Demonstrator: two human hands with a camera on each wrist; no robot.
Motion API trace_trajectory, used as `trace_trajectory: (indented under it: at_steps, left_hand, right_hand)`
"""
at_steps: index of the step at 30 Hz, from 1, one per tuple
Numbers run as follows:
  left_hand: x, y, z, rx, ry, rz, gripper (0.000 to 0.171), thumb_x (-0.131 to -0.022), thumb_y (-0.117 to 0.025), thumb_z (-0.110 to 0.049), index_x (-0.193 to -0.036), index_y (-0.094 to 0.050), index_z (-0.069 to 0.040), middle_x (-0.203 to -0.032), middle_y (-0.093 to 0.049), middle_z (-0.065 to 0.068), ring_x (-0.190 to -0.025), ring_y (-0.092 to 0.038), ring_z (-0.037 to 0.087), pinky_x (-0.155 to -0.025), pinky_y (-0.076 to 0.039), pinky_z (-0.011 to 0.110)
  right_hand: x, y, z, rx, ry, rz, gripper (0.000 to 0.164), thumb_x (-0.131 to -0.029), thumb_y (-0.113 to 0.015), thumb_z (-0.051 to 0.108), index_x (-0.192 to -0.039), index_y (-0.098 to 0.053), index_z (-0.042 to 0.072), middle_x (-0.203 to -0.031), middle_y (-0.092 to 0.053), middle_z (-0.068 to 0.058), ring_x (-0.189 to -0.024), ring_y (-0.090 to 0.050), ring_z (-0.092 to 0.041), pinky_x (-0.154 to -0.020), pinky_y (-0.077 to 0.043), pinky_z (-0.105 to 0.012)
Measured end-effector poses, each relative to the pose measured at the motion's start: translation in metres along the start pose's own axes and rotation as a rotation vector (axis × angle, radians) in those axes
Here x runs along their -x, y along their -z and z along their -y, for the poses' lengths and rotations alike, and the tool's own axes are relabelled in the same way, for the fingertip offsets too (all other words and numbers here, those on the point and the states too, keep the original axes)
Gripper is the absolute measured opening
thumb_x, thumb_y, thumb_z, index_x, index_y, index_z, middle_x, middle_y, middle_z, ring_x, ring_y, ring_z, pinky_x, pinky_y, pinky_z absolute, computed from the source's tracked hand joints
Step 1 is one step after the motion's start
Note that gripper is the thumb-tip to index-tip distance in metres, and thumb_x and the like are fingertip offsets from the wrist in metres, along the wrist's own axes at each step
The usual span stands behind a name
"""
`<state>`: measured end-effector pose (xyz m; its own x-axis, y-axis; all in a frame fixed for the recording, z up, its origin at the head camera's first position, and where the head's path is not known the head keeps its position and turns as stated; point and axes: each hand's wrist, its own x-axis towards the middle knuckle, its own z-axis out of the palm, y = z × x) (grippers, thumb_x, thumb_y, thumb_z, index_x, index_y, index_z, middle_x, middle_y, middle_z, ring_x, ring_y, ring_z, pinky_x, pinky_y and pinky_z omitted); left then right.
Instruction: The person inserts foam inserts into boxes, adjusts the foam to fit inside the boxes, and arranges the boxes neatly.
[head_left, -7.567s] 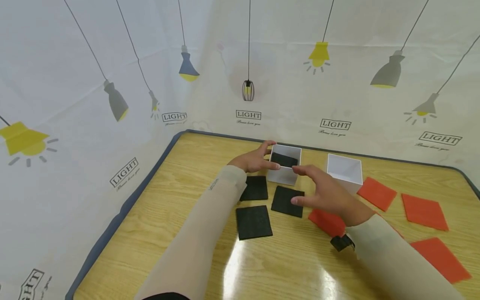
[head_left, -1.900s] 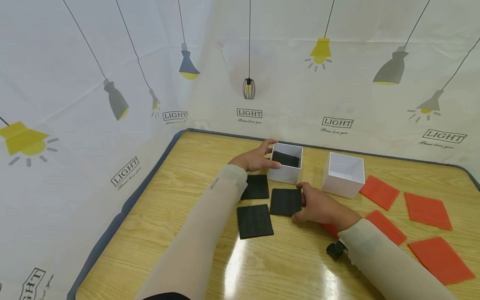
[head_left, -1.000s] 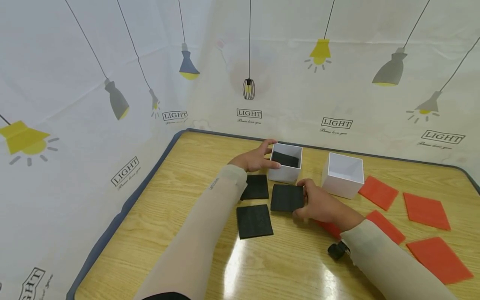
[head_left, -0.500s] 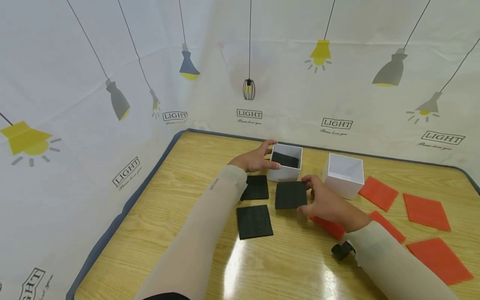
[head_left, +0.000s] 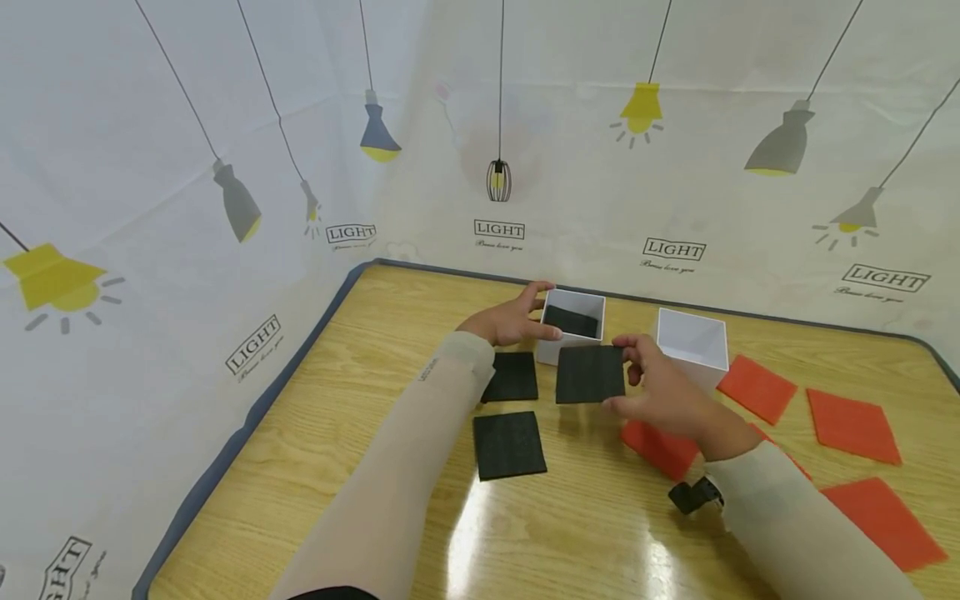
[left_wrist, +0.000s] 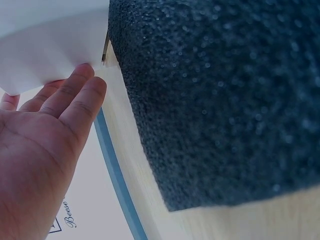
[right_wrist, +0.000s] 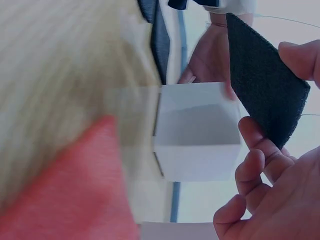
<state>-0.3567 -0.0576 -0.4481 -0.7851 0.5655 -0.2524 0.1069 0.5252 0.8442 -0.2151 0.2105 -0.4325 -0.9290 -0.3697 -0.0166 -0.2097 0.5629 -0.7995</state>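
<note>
My right hand (head_left: pixel 663 387) pinches a black foam square (head_left: pixel 588 375) by its right side, thumb on the near face and fingers at the far edge. The square is raised off the table, tilted, in front of a white open-topped box (head_left: pixel 576 298); in the right wrist view, the held foam square (right_wrist: pixel 265 82) shows beside the box wall. My left hand (head_left: pixel 510 321) holds that box at its left side, thumb along the front rim and fingers against the wall. Inside the box lies a black foam piece (head_left: pixel 572 322). Close under the left wrist rests another black square (head_left: pixel 513 375).
One more black square (head_left: pixel 510 446) lies nearer on the wood-patterned table (head_left: pixel 337 467). A second white box (head_left: pixel 692 337) stands to the right. Several red squares, such as one red square (head_left: pixel 853 423), lie to the right, some partly under the right arm. A printed curtain (head_left: pixel 570 200) borders the table.
My right hand has taken hold of the middle black square and lifted it off the table, up and slightly right toward the box. The left hand stays on the box.
</note>
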Motion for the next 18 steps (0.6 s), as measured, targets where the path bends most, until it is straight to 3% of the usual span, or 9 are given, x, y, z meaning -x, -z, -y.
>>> trace_trajectory:
  at_steps: [9,18]
  left_hand:
    - [-0.001,0.0,0.0,0.015,0.007,0.005,0.098,-0.095,-0.079,-0.04,-0.166,-0.011,-0.035,-0.176,-0.02,0.01,-0.161,-0.024,0.033,-0.126,-0.028,0.055]
    - [0.003,-0.001,-0.003,0.027,0.007,0.004,0.097,-0.096,-0.078,-0.039,-0.166,-0.011,-0.036,-0.176,-0.02,0.009,-0.16,-0.025,0.033,-0.126,-0.029,0.054]
  right_hand:
    - [-0.002,0.015,0.015,-0.071,0.025,-0.035,0.088,-0.086,-0.082,0.006,-0.153,-0.026,-0.002,-0.115,-0.048,-0.016,-0.097,-0.039,-0.025,-0.064,-0.04,-0.03]
    - [-0.011,0.02,0.02,-0.06,0.004,-0.07,0.089,-0.088,-0.081,0.011,-0.156,-0.024,0.001,-0.115,-0.051,-0.015,-0.096,-0.041,-0.025,-0.068,-0.039,-0.032]
